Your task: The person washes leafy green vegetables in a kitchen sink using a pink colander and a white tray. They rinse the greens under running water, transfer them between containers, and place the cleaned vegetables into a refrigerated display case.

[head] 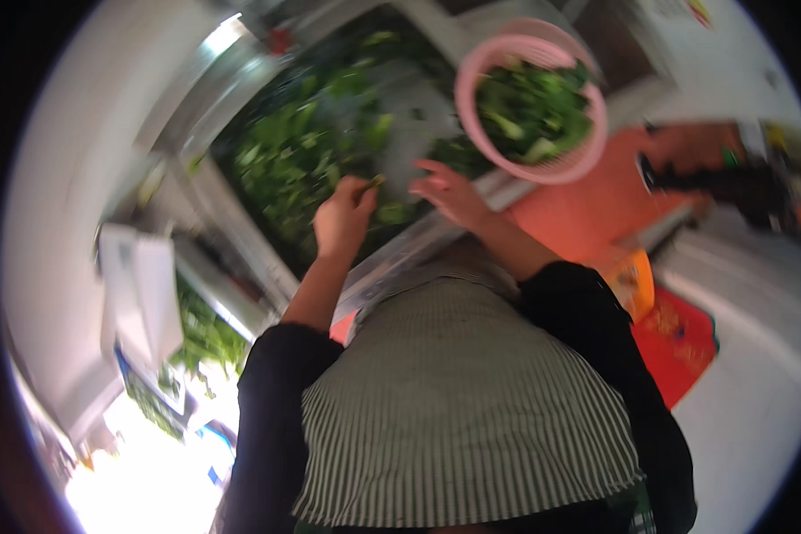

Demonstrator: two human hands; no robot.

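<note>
Over a metal sink [250, 250] that holds water and many loose leafy greens [294, 143], my left hand [345, 217] pinches a small yellowish-green piece of leaf or stem [376, 181] between thumb and fingers. My right hand [450, 195] is held apart from it above the sink's near edge, fingers spread, with nothing seen in it. Past my right hand, a pink plastic colander [465, 100] full of cut leafy greens [534, 110] rests at the sink's right corner. Motion blurs the picture.
An orange-red surface [574, 200] lies right of the sink, with a dark object [714, 180] on it. A red mat or bag [674, 340] is low at the right, beside a yellow-orange item [634, 284]. A white container [140, 287] and more greens [210, 334] are at the left.
</note>
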